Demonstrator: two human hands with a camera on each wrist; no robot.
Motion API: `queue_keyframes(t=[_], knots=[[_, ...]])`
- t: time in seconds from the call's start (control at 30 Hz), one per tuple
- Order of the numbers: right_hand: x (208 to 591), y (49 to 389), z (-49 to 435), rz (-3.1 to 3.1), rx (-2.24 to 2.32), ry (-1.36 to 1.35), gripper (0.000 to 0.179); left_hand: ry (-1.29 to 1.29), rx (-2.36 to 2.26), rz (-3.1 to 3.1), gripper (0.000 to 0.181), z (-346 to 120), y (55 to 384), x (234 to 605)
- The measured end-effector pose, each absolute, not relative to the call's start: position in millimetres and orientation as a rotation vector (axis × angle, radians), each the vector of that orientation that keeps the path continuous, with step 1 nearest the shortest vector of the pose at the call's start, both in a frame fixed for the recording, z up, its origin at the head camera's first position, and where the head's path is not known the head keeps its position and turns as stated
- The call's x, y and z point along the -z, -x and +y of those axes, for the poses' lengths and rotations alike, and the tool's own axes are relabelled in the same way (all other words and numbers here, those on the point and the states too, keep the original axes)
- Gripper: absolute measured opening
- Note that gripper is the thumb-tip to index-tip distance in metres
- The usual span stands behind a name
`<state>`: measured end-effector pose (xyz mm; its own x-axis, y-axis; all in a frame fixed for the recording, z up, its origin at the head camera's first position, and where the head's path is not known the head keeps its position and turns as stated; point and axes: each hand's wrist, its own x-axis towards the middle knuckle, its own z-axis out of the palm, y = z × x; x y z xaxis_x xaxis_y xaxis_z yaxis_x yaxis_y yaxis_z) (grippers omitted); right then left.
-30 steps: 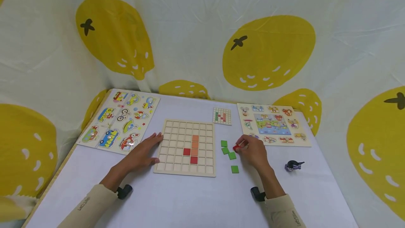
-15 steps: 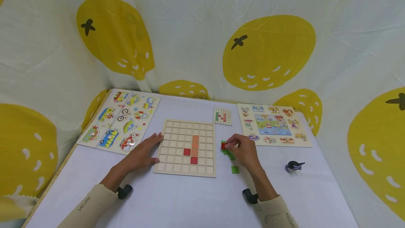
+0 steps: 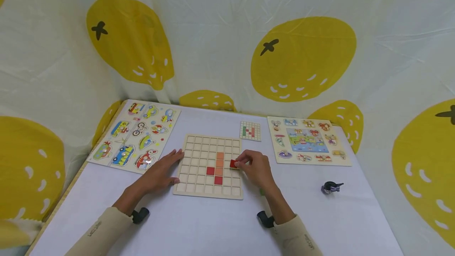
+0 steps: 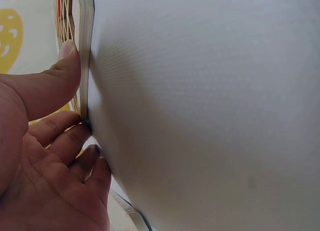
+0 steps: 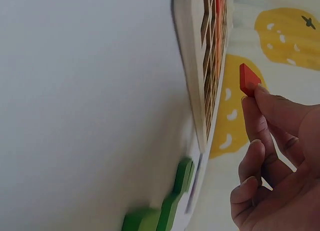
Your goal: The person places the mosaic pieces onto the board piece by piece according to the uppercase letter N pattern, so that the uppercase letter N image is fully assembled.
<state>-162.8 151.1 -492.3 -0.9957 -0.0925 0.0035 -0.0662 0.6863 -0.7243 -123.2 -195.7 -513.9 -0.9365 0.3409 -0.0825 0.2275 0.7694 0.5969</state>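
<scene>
My right hand [image 3: 256, 169] pinches a red square tile [image 3: 233, 164] between thumb and fingertips, over the right side of the wooden grid board [image 3: 190, 188]. In the right wrist view, the red tile [image 5: 248, 80] is held apart from the board's edge. On the board lie an orange column of tiles [image 3: 220, 164] and two red tiles [image 3: 218, 180]. My left hand [image 3: 161, 173] rests against the board's left edge, thumb and fingers spread along it. Green tiles [image 5: 184, 174] lie beside the board; in the head view my right hand and forearm hide most of them.
A small pattern card [image 3: 250, 130] lies behind the board. A vehicle puzzle [image 3: 161, 139] stands at the left, another picture puzzle [image 3: 339, 160] at the back right. A small black object with a striped band [image 3: 331, 187] sits on the right.
My right hand has carried the red tile left, from beyond the green tiles, across them, to above the board's right side. The left hand has stayed at the board's edge.
</scene>
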Motion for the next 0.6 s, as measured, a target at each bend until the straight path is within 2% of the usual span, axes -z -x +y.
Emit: queue_keyframes(t=[0.6], knots=[[495, 163, 96, 2.800, 1.262, 0.245, 0.012, -0.462, -0.898, 2.779, 0.092, -195, 122, 510]])
